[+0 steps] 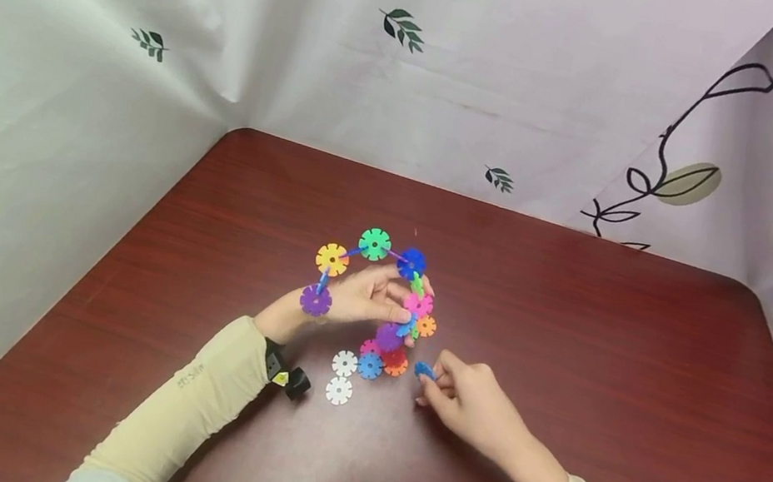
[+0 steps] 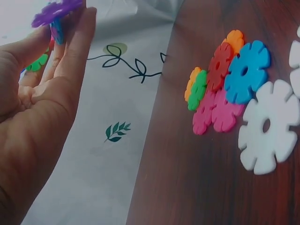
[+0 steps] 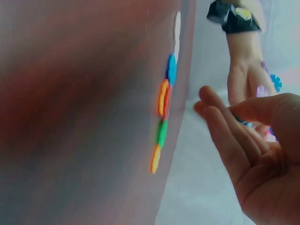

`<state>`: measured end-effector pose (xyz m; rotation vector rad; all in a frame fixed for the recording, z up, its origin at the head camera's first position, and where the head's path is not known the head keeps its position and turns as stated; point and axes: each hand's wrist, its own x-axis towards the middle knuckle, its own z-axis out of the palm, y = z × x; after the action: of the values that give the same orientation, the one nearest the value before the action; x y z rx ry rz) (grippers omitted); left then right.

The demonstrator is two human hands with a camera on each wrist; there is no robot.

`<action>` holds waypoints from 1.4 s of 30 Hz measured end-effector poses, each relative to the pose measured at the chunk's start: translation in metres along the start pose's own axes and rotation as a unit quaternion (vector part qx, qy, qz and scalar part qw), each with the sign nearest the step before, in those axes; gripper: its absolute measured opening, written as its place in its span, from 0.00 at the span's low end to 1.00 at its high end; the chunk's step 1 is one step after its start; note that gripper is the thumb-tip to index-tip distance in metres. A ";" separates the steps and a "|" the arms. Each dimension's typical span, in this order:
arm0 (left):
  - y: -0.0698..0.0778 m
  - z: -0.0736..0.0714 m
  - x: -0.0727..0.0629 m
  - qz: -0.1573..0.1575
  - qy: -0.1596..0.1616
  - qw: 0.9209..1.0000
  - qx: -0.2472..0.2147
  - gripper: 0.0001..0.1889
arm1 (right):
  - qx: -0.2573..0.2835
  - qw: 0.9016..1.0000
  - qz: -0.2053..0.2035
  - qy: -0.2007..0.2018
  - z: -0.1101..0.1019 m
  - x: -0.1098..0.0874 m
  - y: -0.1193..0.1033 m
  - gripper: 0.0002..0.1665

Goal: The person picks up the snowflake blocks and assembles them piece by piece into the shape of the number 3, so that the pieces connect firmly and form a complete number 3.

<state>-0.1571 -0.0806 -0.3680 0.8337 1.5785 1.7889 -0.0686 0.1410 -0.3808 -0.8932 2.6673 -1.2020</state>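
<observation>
In the head view my left hand (image 1: 364,295) holds up a curved chain of notched plastic snowflake discs, pinching it near a light blue disc (image 1: 407,325). A purple disc (image 1: 315,300), a yellow disc (image 1: 332,259), a green disc (image 1: 374,244), a dark blue disc (image 1: 411,263) and a pink disc (image 1: 418,305) belong to it. Another purple disc (image 1: 388,336) hangs at its near end. To the right, my right hand (image 1: 475,400) pinches a single blue disc (image 1: 423,370) between thumb and fingers, apart from the chain. In the right wrist view, fingers mostly hide that disc.
Loose discs lie flat on the brown table (image 1: 567,345) below the chain: two white discs (image 1: 338,390), a blue disc (image 1: 370,366), a red disc (image 2: 220,67), and several in orange, green and pink. A pale curtain (image 1: 495,81) with leaf prints borders the table.
</observation>
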 end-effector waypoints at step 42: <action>-0.008 0.029 0.012 -0.081 -0.163 0.979 0.091 0.19 | 0.124 0.985 -0.051 -0.109 -0.065 0.090 -0.029 0.04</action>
<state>-0.1411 -0.0524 -0.3728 0.9956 1.5560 1.3298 -0.1489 0.1201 -0.3019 -1.0607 2.2674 -1.3361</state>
